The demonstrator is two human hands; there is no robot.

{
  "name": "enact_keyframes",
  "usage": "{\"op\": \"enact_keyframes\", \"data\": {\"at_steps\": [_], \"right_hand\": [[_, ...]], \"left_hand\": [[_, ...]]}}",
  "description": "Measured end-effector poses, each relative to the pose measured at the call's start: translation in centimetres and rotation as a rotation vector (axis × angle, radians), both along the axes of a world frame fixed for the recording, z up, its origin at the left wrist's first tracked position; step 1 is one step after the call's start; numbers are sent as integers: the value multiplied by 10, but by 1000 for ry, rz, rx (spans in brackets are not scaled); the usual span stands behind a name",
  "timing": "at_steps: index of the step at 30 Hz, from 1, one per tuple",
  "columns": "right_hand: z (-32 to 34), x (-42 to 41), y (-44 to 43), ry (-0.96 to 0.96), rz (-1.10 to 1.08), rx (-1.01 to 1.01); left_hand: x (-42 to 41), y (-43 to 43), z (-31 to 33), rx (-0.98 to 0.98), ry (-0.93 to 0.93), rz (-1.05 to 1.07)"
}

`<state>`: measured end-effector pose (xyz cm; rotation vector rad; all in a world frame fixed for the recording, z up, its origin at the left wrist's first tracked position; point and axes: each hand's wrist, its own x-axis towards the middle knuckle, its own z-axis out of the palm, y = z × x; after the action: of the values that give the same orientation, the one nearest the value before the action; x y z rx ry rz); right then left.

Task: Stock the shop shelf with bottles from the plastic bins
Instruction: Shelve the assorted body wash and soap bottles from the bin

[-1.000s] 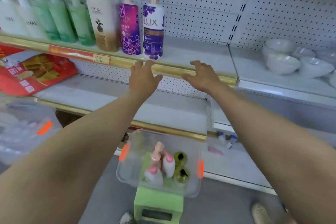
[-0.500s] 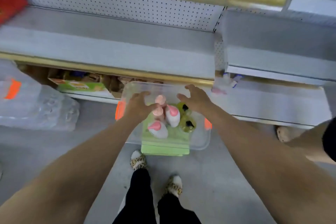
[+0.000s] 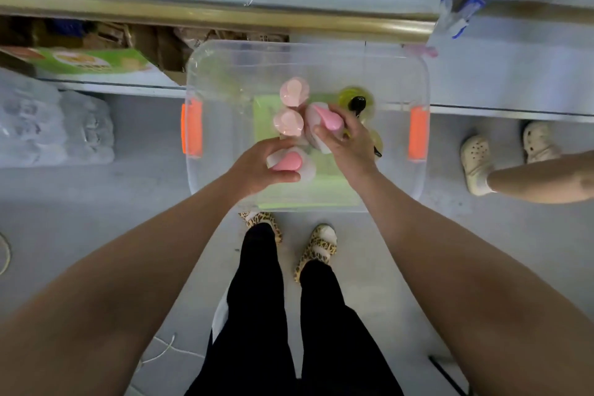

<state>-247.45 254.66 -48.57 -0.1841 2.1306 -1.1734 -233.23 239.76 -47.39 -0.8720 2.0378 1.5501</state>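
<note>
A clear plastic bin (image 3: pixel 395 74) with orange handles (image 3: pixel 192 128) sits on a green stand (image 3: pixel 308 193) on the floor, its far edge under the gold-trimmed lip of the shop shelf (image 3: pixel 225 14). Both hands are inside it. The left hand (image 3: pixel 257 167) is curled around a white bottle with a pink pump top (image 3: pixel 287 161) near the bin's near edge, thumb and fingers wrapped around its neck. The right hand (image 3: pixel 348 145) grips a second white pink-topped bottle (image 3: pixel 324 117) at the bin's middle, fingers closed around its shoulder. Just beyond the left hand, two bottles with pale pink caps (image 3: pixel 294 92) stand upright, one behind the other. Toward the right-hand edge stands a yellow-green bottle with a black pump (image 3: pixel 355 101); another like it is mostly hidden by the right hand. A second clear bin (image 3: pixel 48 125) lies well off to the left, and another person's white clogs (image 3: pixel 475 167) stand to the right
</note>
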Motion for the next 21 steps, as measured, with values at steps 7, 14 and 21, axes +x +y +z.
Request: {"op": "enact_keyframes", "data": {"at_steps": [7, 14, 21], "right_hand": [[-10, 0, 1, 15, -52, -38], [-5, -2, 2, 49, 6, -62], [7, -2, 15, 60, 8, -56]], "left_hand": [[3, -2, -19, -6, 69, -74], [1, 0, -15, -40, 168, -39], [2, 1, -5, -11, 186, 56]]}}
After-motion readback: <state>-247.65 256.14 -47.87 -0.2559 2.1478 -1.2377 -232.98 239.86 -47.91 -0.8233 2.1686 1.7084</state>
